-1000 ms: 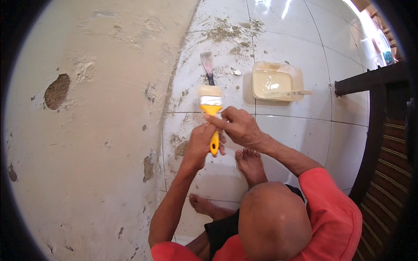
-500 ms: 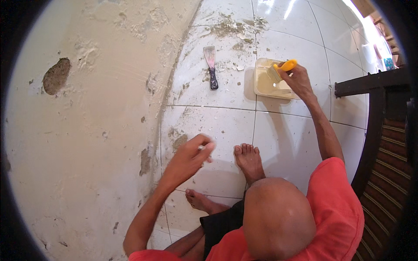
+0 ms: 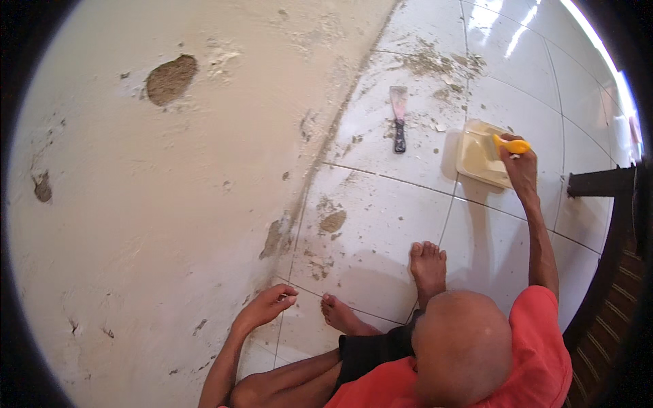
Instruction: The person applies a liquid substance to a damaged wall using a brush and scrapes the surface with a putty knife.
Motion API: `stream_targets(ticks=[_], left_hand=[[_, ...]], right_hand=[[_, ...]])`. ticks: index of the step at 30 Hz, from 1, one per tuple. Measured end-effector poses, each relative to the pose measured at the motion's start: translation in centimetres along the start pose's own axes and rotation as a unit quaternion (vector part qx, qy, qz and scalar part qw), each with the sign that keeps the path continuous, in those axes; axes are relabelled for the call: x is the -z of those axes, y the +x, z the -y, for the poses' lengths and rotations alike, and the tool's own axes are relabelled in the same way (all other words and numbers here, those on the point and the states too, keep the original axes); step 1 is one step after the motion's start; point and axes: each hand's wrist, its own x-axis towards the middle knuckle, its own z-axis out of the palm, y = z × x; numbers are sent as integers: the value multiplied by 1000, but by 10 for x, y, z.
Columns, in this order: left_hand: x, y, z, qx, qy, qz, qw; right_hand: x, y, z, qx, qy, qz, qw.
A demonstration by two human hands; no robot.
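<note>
My right hand (image 3: pixel 520 163) grips the yellow handle of a paintbrush (image 3: pixel 511 145). Its bristle end points left, over or in a pale plastic tub (image 3: pixel 464 163) of cloudy liquid; whether it touches the liquid is hard to tell. Low by the foot of the wall, my left hand (image 3: pixel 269 304) hangs with loosely bent fingers, thumb apart, and nothing visible in it. A scraper (image 3: pixel 399 122) with a black handle and a stained blade lies on the tiles, left of the tub.
The cream wall (image 3: pixel 177 204) on the left has peeled patches and a brown hole (image 3: pixel 171 79). Plaster crumbs (image 3: pixel 442 64) litter the white tiled floor (image 3: pixel 381 190). Dark wooden furniture (image 3: pixel 602 182) stands at the right. My bare feet (image 3: pixel 428 268) rest on the tiles.
The view has shifted left toward the wall. My left hand has drawn back toward me and the wall's foot. In my right hand the brush has turned, its handle now pointing right.
</note>
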Motion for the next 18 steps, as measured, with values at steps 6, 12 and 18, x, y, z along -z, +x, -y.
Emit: stream_targets(ticks=[6,12,18], left_hand=[[-19,15,46,1,-134,24,991],[-33,24,72,16,-126,47,991],[-39,26,86,33,-118,52,991]], right_hand=[[17,-20,11,-259,298,-123,911],[42,-61,-23,-306,516,-173,781],[39,-80,-39,-272,709,-142,635]])
